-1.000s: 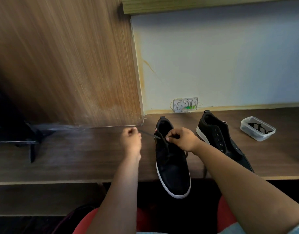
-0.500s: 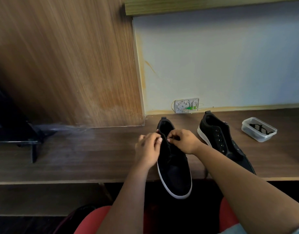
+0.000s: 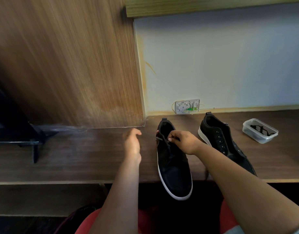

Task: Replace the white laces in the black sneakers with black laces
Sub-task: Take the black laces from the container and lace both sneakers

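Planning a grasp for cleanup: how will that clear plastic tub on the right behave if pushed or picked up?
The tub probably weighs little: thin clear walls, only a dark lace inside. A push would likely slide it across the smooth desk rather than tip it, being low and wide. No lid shows, so tilting could spill the lace.

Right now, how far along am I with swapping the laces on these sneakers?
Done: no white laces show on either shoe. In hand: the near sneaker carries a black lace, and your right hand pinches it at the top eyelets. Left: the far sneaker shows bare eyelets; a black lace waits in the plastic tub.
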Available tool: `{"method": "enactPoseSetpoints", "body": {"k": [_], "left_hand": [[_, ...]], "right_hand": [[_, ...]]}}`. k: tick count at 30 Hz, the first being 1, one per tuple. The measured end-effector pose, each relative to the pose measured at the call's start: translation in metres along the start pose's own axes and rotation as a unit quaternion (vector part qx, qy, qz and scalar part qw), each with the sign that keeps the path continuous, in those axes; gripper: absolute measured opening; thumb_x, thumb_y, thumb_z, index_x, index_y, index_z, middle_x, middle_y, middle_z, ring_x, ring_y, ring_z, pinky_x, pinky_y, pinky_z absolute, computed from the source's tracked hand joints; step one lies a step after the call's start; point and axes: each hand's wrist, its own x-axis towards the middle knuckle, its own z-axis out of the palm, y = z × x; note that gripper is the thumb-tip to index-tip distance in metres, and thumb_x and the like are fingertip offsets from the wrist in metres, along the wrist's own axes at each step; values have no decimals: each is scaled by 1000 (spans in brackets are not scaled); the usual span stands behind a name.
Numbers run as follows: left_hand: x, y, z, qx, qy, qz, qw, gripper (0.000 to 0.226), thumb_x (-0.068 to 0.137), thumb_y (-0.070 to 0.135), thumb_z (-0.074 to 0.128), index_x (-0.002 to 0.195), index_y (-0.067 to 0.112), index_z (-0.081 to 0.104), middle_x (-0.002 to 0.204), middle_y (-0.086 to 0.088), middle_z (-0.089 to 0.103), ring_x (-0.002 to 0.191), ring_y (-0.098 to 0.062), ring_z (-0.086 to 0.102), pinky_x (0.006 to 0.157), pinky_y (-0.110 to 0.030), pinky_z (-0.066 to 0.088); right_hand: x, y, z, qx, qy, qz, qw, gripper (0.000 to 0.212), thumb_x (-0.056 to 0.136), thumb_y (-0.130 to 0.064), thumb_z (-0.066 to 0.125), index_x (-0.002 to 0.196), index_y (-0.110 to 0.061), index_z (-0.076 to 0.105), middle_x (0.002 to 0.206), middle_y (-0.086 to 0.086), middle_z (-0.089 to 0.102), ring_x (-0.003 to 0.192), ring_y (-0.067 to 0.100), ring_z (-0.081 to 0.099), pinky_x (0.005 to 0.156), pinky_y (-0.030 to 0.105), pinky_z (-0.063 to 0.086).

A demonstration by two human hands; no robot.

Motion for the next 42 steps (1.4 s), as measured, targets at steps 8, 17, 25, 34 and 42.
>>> {"method": "enactPoseSetpoints", "body": {"k": [8, 17, 25, 34, 42], "left_hand": [[23, 5, -32, 55, 196, -68, 977, 21, 80, 30, 55, 75, 12, 64, 93, -8, 62, 91, -25, 51, 80, -35, 40], [-6, -40, 16, 598, -113, 302, 734, 22, 97, 43, 45, 112, 35, 59, 123, 15, 51, 129, -20, 30, 115, -56, 10], [5, -43, 18, 408, -154, 142, 889, 18, 96, 34, 47, 92, 22, 60, 97, 9, 58, 110, -22, 49, 92, -39, 41], [1, -13, 6, -54, -167, -151, 973, 24, 94, 15, 27, 72, 19, 34, 103, -14, 73, 108, -29, 64, 100, -41, 38], [7, -6, -3, -164, -84, -177, 967, 23, 100, 16, 37, 79, 10, 44, 75, -11, 58, 75, -27, 63, 90, -41, 50]], "right_hand": [[-3, 3, -3, 102, 59, 30, 993, 11, 93, -23, 62, 95, -13, 67, 92, -3, 66, 84, 10, 58, 75, 20, 41], [-1, 4, 2, 83, 65, 48, 993, 9, 93, -23, 62, 95, -15, 66, 90, -3, 66, 85, 11, 58, 78, 25, 45], [-1, 4, 0, 132, 42, 74, 988, 16, 92, -12, 55, 99, -18, 69, 95, -3, 66, 90, 14, 61, 85, 29, 47], [-2, 8, -5, 145, 29, 80, 986, 25, 86, -2, 54, 99, -19, 66, 88, -1, 61, 73, 10, 54, 66, 20, 44], [-5, 17, -9, -10, 47, 61, 997, 15, 82, -18, 74, 95, -17, 66, 94, -1, 67, 90, 16, 61, 81, 25, 48]]}}
